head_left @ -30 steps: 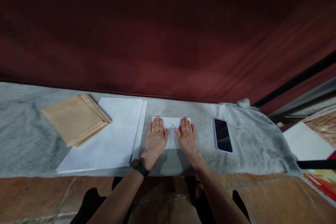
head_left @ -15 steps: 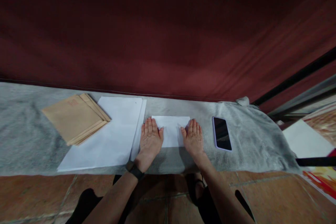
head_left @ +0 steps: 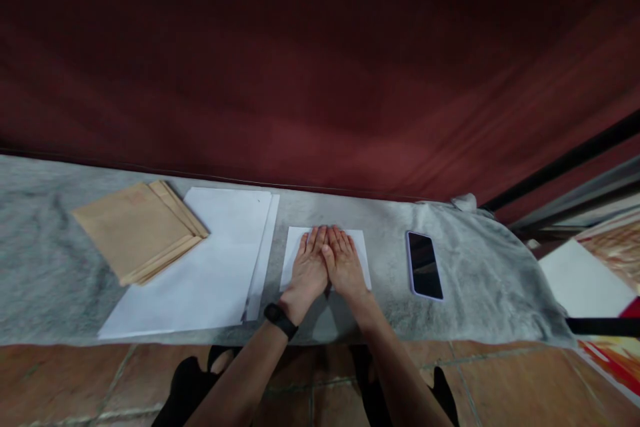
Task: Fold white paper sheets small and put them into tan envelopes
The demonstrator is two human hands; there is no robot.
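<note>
Under both palms lies a small white piece of paper [head_left: 289,267], apparently folded, flat on the grey cloth. My left hand [head_left: 311,267] rests palm down on its middle, fingers stretched out, with a dark band on the wrist. Beside it my right hand [head_left: 345,265] lies flat too, its thumb touching or overlapping the left hand's edge. Only the paper's left, right and upper margins show; the hands cover its centre. To the left is a stack of larger white sheets [head_left: 220,253], with brown envelopes [head_left: 135,227] lying partly on it.
A phone with a pale purple case [head_left: 425,265] lies on the grey cloth [head_left: 480,273] to the right. A dark red fabric wall [head_left: 320,80] rises along the far edge. Tiled floor [head_left: 500,387] shows below the near edge.
Both hands have moved inward from the paper's left and right edges to its middle, where they now lie together. The view has shifted slightly.
</note>
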